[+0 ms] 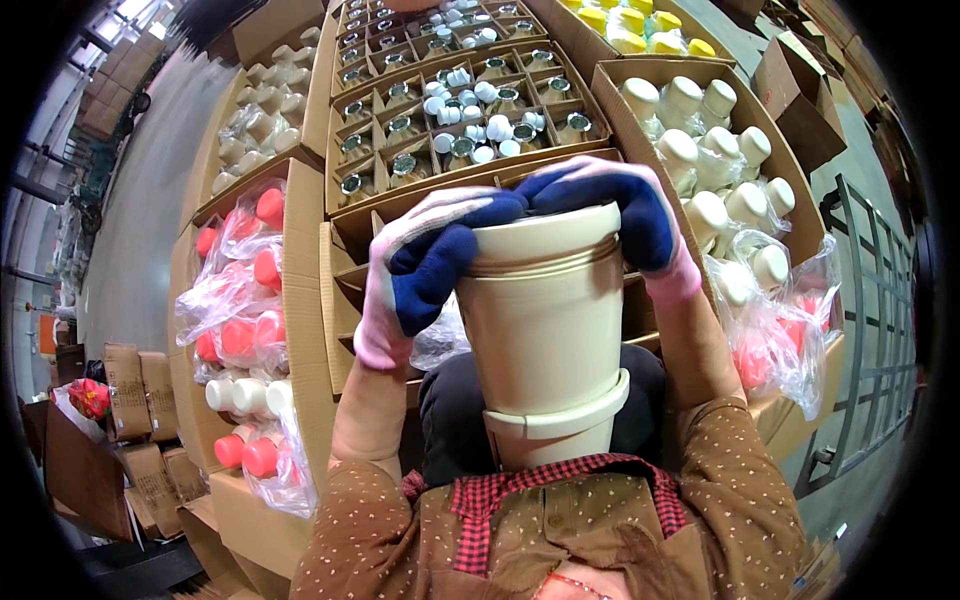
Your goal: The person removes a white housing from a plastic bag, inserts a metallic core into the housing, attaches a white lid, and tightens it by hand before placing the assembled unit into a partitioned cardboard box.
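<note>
"Both the left hand (428, 258) and the right hand (642, 222) are covered by pink-and-blue gloves; what is gripped?"

"A stack of cream tubs (545, 340), held over the lap (648, 395). The upper rim is clasped from either side, with blue fingers curled over it (the lower end is hidden by the brown clothing (545, 510))."

"And what is set around the stack?"

"Just ahead, a partitioned carton (455, 183) is filled with bottles (405, 166), over which loose white caps (498, 128) are scattered. To the left, red-topped containers (268, 270), partly covered by clear plastic, are packed in an open carton (306, 300); to the right, cream-topped containers (679, 150) are held in another."
</note>
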Action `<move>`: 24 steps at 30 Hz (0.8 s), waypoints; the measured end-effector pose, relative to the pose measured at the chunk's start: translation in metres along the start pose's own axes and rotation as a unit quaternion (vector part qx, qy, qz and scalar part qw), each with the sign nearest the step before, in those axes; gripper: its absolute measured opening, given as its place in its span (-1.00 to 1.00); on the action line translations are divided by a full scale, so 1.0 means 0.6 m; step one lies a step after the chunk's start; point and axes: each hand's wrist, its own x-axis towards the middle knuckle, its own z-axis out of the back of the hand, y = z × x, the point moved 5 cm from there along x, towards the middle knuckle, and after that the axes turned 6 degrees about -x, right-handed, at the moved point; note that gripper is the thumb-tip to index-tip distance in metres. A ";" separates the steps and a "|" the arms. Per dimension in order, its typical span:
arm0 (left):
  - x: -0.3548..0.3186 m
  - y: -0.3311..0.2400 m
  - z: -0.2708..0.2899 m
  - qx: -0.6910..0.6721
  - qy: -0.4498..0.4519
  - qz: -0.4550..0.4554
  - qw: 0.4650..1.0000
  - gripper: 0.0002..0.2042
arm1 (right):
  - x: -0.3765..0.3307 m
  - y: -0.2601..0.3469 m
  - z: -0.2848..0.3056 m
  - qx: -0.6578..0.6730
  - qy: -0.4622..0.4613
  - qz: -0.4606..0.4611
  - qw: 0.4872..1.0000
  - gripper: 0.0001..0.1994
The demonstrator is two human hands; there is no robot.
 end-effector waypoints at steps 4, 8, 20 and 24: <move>0.054 -0.095 -0.054 0.190 -0.009 0.005 0.982 -0.73 | 0.011 -0.096 -0.043 0.573 0.025 -0.079 0.815 -0.27; 0.033 -0.072 -0.025 0.191 0.022 -0.019 0.981 -0.90 | -0.004 -0.065 -0.035 0.381 -0.009 -0.106 0.919 -0.21; 0.000 -0.062 0.010 0.077 0.022 0.097 0.992 -0.65 | 0.011 -0.063 -0.015 0.371 0.079 -0.001 0.925 -0.19; 0.065 -0.110 -0.088 0.273 0.041 -0.031 0.961 -0.87 | 0.021 -0.094 -0.086 0.714 0.058 -0.139 0.683 -0.20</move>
